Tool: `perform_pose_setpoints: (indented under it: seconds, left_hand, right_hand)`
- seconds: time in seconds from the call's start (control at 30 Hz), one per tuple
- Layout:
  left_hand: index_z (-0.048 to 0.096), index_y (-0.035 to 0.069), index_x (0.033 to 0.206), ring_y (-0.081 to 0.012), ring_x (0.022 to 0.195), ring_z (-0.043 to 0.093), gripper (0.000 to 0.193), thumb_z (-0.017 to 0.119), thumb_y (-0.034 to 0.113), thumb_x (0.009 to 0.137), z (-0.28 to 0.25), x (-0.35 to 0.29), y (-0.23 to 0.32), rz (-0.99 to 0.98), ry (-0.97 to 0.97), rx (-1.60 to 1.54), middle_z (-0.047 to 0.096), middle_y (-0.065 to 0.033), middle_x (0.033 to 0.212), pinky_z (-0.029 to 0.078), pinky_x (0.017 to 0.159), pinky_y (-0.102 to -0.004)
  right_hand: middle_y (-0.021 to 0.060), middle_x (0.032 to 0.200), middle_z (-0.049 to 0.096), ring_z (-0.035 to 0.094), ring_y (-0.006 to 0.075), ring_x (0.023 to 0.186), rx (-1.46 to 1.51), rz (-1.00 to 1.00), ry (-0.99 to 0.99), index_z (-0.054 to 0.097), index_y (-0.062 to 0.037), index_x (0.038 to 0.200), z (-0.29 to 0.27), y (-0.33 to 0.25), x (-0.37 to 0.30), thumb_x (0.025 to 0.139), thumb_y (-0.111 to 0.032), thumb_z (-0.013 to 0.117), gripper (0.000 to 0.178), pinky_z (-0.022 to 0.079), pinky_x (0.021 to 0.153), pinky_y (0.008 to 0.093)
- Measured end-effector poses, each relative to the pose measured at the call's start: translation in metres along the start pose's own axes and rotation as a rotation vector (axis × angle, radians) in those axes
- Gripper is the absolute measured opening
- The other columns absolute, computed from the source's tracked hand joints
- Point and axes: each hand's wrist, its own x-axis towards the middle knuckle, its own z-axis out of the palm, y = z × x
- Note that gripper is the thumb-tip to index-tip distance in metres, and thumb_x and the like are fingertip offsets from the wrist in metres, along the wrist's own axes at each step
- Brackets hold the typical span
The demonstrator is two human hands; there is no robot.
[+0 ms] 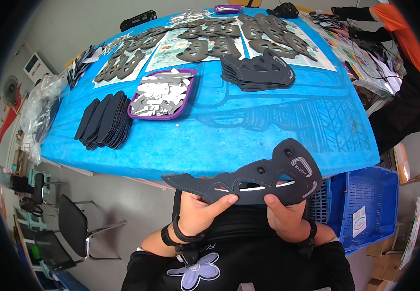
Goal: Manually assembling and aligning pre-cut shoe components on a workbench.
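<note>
In front of my body, at the table's near edge, I hold up a dark grey padded panel [280, 160]. It is long and curved, with a pointed left end, a broad rounded right end, cutout openings, two black round studs and a pale printed mark. White edging shows through the openings. My left hand [198, 213] grips the lower edge left of the middle, thumb on the front. Farther right, my right hand [286, 218] pinches the same edge, its thumb also in front. The other fingers of both hands are mostly hidden behind the panel.
On the blue table [171, 140] stand a purple tray [160, 116] of white and grey strips, a stack of dark oval pads [106, 121] and stacked dark panels [258, 72]. Grey cutout pieces [210, 29] lie behind. Blue crates [370, 208] stand right; another person [406, 43] works far right.
</note>
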Motion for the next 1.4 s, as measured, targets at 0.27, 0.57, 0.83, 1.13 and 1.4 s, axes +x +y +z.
perform_pose_setpoints:
  seconds: [0.27,0.57,0.83,1.13,1.4]
  left_hand:
    - [0.062,0.000,0.084,-0.0086,0.075,0.057,0.016,0.072,-0.001,0.072,-0.003,-0.003,-0.004,-0.010,0.003,0.010,0.063,-0.0048,0.082,0.043,0.065,-0.0220]
    - [0.058,0.000,0.083,-0.0079,0.073,0.056,0.019,0.073,-0.002,0.071,-0.003,-0.003,-0.005,-0.038,0.029,0.026,0.062,-0.0056,0.082,0.043,0.065,-0.0224]
    - [0.042,0.001,0.103,-0.0126,0.084,0.059,0.041,0.067,-0.008,0.072,0.003,-0.002,-0.011,-0.074,-0.040,-0.220,0.061,-0.0090,0.088,0.047,0.075,-0.0253]
    - [0.045,-0.002,0.102,-0.0160,0.084,0.062,0.038,0.067,-0.008,0.072,0.008,-0.003,-0.016,-0.162,-0.055,-0.226,0.062,-0.0111,0.088,0.049,0.077,-0.0278]
    - [0.045,0.001,0.099,-0.0135,0.081,0.060,0.038,0.069,-0.008,0.071,0.007,-0.003,-0.018,-0.134,0.003,-0.196,0.060,-0.0084,0.087,0.049,0.074,-0.0256]
  right_hand:
    - [0.0066,0.101,0.058,0.055,0.0113,0.090,-0.020,0.024,-0.034,0.054,0.0005,0.102,-0.008,0.004,-0.003,0.073,0.009,0.065,0.032,0.044,0.078,0.0245]
    - [0.0071,0.101,0.058,0.056,0.0117,0.091,0.004,0.017,-0.030,0.055,0.0007,0.101,-0.006,0.005,-0.003,0.073,0.010,0.065,0.031,0.045,0.078,0.0251]
    - [0.0075,0.100,0.058,0.056,0.0120,0.091,0.087,0.065,-0.051,0.055,0.0009,0.102,-0.005,0.007,-0.007,0.076,0.009,0.063,0.028,0.044,0.079,0.0255]
    - [0.0080,0.105,0.059,0.055,0.0142,0.098,0.213,0.205,-0.181,0.054,0.0026,0.109,-0.004,0.018,-0.012,0.079,0.008,0.059,0.030,0.043,0.085,0.0270]
    - [0.0040,0.097,0.060,0.056,0.0093,0.089,0.166,0.224,-0.079,0.057,0.0001,0.100,-0.004,0.019,-0.010,0.080,0.006,0.061,0.022,0.044,0.076,0.0224]
